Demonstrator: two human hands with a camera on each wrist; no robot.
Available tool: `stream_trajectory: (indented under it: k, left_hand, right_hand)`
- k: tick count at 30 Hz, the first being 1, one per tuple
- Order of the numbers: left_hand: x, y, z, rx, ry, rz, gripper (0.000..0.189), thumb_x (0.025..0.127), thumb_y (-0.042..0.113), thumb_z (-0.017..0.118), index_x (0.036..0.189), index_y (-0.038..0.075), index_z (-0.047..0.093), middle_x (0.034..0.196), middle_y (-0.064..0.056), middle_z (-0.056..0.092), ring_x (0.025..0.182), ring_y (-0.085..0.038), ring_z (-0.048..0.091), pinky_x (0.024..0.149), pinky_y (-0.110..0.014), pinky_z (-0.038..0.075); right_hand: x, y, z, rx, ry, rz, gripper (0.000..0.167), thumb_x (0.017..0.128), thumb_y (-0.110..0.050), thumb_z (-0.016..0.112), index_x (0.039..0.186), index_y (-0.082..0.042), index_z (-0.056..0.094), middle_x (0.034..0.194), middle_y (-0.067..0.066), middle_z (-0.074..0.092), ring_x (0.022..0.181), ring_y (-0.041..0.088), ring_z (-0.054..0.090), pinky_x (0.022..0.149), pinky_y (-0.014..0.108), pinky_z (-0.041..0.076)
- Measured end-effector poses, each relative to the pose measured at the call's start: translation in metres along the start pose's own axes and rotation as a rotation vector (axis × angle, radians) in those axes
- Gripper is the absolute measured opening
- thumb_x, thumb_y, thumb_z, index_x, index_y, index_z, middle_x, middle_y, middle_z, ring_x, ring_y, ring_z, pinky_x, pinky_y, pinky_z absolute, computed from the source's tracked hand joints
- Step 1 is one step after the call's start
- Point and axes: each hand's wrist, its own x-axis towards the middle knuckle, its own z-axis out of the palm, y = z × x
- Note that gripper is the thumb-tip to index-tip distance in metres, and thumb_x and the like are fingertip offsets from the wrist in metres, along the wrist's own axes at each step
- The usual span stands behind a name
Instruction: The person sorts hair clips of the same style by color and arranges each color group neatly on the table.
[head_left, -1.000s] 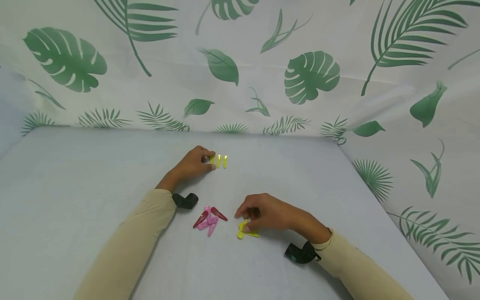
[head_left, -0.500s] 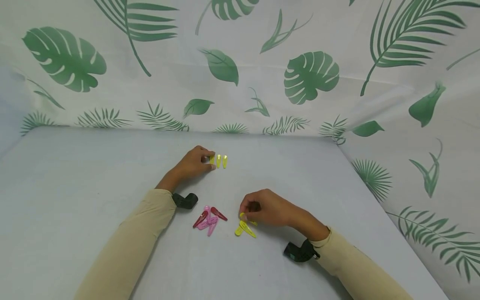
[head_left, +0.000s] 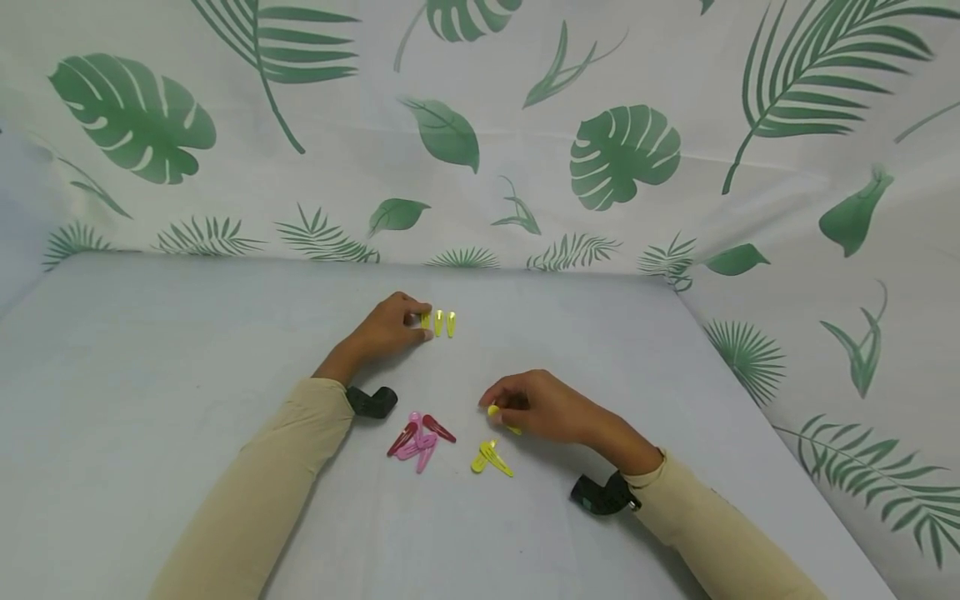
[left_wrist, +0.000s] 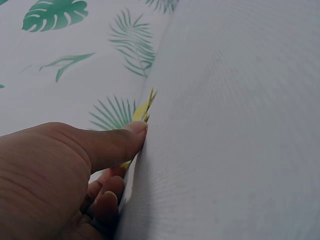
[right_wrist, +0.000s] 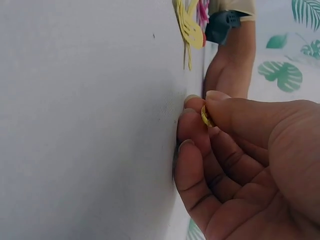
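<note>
My left hand (head_left: 388, 325) is at the far part of the table, thumb and forefinger at the two ends of a yellow snap hair clip (head_left: 425, 322). Two more yellow hair clips (head_left: 445, 323) stand side by side just right of it, forming a short row. Nearer, my right hand (head_left: 546, 407) pinches another yellow hair clip (right_wrist: 206, 117) between thumb and fingertips, low over the table; the fingers partly cover it. Just below that hand lie crossed yellow hair clips (head_left: 493, 459). From the left wrist view, the thumb overlaps the yellow clips (left_wrist: 141, 111).
A loose pile of pink hair clips (head_left: 424, 454) and red hair clips (head_left: 438, 428) lies between the forearms. The pale cloth-covered table (head_left: 225, 333) meets a leaf-print backdrop (head_left: 525, 150) behind and at the right. Both wrists carry dark cameras (head_left: 372, 402).
My right hand has picked a yellow hair clip from the small yellow pile and moved slightly up and away with it. The left hand has stayed at the row.
</note>
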Motion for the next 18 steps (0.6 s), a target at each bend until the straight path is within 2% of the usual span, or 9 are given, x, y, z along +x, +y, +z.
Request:
stream_trajectory:
  k: [4, 10, 18]
  left_hand:
    - [0.0005, -0.0006, 0.0001, 0.007, 0.000, 0.005, 0.050, 0.091, 0.013, 0.068, 0.137, 0.001, 0.054, 0.121, -0.015, 0.050, 0.107, -0.026, 0.047, 0.090, -0.040, 0.042]
    - [0.0003, -0.0014, 0.0000, 0.010, -0.001, -0.011, 0.051, 0.091, 0.015, 0.069, 0.138, 0.003, 0.054, 0.121, -0.014, 0.050, 0.106, -0.026, 0.047, 0.090, -0.040, 0.042]
    - [0.0008, -0.0026, -0.0009, -0.001, -0.008, 0.021, 0.051, 0.091, 0.014, 0.069, 0.137, 0.001, 0.054, 0.123, -0.016, 0.051, 0.106, -0.026, 0.048, 0.089, -0.040, 0.042]
  right_hand:
    - [0.0003, -0.0001, -0.0021, -0.014, -0.003, 0.007, 0.015, 0.091, -0.005, 0.067, 0.104, -0.009, 0.073, 0.093, -0.004, 0.068, 0.080, 0.013, 0.055, 0.072, 0.026, 0.048]
    - [0.0031, 0.0024, -0.0045, -0.009, 0.026, 0.003, 0.011, 0.091, -0.007, 0.068, 0.101, -0.009, 0.071, 0.087, -0.006, 0.068, 0.076, 0.012, 0.055, 0.066, 0.026, 0.045]
    - [0.0088, 0.0055, -0.0095, 0.041, 0.043, -0.009, 0.009, 0.091, -0.005, 0.067, 0.100, -0.006, 0.070, 0.088, -0.005, 0.071, 0.075, 0.012, 0.059, 0.065, 0.025, 0.046]
